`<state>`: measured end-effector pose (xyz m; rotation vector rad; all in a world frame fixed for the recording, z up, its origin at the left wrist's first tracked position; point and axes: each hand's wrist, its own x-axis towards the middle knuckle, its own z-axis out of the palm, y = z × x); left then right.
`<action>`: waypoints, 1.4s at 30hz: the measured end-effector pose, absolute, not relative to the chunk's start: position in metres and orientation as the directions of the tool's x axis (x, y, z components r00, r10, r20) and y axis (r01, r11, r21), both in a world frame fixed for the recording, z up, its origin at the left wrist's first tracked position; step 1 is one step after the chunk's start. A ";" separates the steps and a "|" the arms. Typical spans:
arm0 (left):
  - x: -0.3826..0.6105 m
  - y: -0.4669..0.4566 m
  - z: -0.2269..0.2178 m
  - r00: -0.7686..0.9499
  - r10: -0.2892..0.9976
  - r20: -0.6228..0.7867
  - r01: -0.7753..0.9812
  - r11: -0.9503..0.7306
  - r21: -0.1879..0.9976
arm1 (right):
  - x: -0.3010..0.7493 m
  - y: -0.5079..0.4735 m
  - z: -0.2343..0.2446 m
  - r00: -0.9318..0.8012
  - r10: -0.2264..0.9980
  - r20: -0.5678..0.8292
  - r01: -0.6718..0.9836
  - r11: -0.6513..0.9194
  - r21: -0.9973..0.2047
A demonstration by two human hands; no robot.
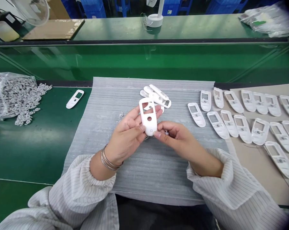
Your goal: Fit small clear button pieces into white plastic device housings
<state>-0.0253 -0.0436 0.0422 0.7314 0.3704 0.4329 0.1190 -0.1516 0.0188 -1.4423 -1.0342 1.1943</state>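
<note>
White plastic housing (149, 126) stands nearly upright above the middle of the foam sheet (144, 172), its window end up. Near the left edge of the counter (26, 153), a clear bag (5, 95) spills small grey rings (42, 86), and a lone housing (74, 99) lies just beside them. The left hand (127, 131) has its fingers curled around the housing, while the right hand's (175, 134) fingertips (157, 134) pinch its lower edge, perhaps with a tiny piece (166, 132) too small to tell. This edge hold leaves the front openings uncovered. A loose pile (156, 95) lies behind, and rows of housings (254, 108) cover the cardboard (261, 179) at right.
</note>
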 end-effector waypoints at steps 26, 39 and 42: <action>-0.026 -0.045 0.032 0.838 0.533 -0.117 -0.232 0.543 0.807 | 0.115 -0.153 0.014 0.178 0.983 -0.038 0.073 -0.052 -0.996; -0.027 -0.045 0.028 0.879 0.477 -0.005 -0.201 0.381 0.902 | 0.115 -0.154 0.013 0.200 0.980 -0.021 0.033 -0.028 -0.999; -0.027 -0.045 0.028 0.880 0.475 -0.004 -0.204 0.386 0.900 | 0.115 -0.154 0.015 0.202 0.979 0.002 0.070 -0.012 -0.997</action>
